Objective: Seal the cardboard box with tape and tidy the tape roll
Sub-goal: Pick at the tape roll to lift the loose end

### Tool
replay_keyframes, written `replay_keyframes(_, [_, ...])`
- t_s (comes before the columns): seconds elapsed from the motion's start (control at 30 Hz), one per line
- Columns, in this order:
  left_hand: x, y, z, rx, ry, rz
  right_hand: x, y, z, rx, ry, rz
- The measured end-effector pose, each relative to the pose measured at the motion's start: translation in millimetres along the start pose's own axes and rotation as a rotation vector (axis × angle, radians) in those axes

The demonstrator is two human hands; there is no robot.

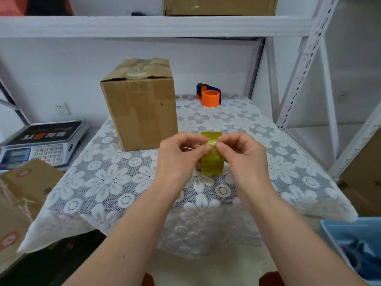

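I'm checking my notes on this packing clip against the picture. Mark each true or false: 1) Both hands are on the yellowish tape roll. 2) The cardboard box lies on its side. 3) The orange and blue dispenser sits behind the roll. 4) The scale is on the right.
1) True: the left hand and right hand both pinch at the tape roll.
2) False: the cardboard box stands upright on the tablecloth, tape across its top.
3) True: the dispenser sits at the far edge.
4) False: the scale is on the left.
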State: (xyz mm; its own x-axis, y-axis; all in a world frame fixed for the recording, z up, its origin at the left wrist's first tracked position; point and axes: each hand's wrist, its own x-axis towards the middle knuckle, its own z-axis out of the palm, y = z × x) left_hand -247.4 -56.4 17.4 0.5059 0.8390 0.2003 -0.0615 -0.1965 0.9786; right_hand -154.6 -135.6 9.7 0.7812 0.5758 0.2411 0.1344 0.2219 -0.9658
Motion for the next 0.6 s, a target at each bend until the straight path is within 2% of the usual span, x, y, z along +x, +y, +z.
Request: replay_keyframes(0.6, [1.9,2.6,4.6,-0.023,0.017,-0.058,3.5,-2.0,-1.6,-0.005,-0.016,0.031])
